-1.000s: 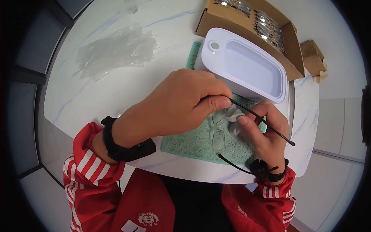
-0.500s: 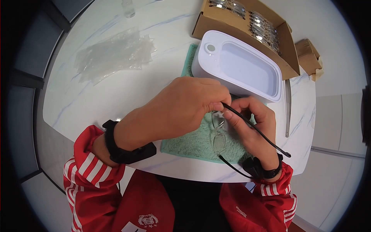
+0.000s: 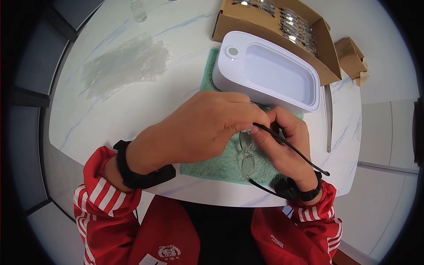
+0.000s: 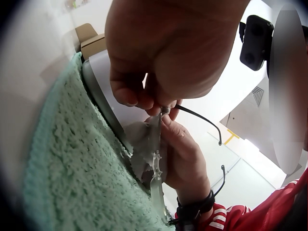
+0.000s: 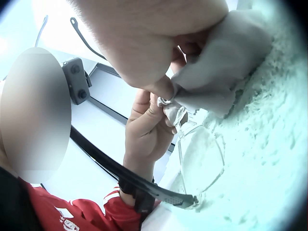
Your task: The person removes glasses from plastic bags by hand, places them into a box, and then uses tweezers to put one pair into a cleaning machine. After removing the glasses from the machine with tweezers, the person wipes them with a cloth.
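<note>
A pair of eyeglasses (image 3: 248, 167) with clear lenses and thin black temples hangs over the green towel (image 3: 212, 165). My left hand (image 3: 203, 126) pinches the frame near one hinge, and that black temple (image 3: 304, 157) passes over my right hand. Between thumb and fingers, my right hand (image 3: 287, 143) holds a pale grey cloth (image 5: 226, 62) against the lens nearest the left fingertips. The hands meet at that corner of the frame. In the head view the cloth is mostly hidden behind the right hand; the other lens (image 5: 204, 161) is uncovered in the right wrist view.
A white tub-shaped cleaner (image 3: 225, 73) stands on the towel's far part. Behind it, an open cardboard box (image 3: 247, 26) holds several eyeglasses. Clear plastic sleeves (image 3: 123, 66) lie at the left, near a small clear bottle (image 3: 138, 11). A smaller carton (image 3: 349, 57) stands far right.
My right hand has moved left and in close to the left fingertips, taking the cloth onto the lens by the hinge. The left hand keeps its pinch on the frame.
</note>
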The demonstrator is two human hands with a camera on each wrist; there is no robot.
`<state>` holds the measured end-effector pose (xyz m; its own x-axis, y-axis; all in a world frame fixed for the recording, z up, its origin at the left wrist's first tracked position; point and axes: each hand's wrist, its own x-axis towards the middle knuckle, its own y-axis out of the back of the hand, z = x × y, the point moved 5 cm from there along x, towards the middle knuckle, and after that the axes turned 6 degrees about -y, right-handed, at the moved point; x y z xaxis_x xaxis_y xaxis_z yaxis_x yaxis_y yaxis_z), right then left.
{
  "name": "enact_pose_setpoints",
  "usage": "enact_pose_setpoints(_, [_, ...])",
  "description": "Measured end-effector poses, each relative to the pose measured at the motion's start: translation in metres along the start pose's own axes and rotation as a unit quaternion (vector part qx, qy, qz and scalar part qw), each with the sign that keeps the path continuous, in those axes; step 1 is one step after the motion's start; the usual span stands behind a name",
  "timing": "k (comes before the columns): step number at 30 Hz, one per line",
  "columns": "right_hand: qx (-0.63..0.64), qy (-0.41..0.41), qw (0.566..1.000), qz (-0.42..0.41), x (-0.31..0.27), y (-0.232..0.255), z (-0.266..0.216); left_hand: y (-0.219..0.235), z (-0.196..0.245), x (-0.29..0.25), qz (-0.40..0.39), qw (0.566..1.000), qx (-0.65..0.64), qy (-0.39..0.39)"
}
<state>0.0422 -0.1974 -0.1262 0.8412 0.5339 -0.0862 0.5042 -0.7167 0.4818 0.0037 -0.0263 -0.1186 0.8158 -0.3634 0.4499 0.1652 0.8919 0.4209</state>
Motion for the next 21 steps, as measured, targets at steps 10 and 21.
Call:
enact_pose_setpoints(10, [-0.007, -0.027, 0.998, -0.062, -0.002, 0.000, 0.003, -0.002, -0.001, 0.000, -0.002, 1.000, -0.011, 0.005])
enact_pose_setpoints(21, [-0.037, -0.080, 0.991, -0.105, -0.005, 0.004, -0.002, -0.003, -0.001, -0.001, -0.002, 1.000, -0.005, 0.000])
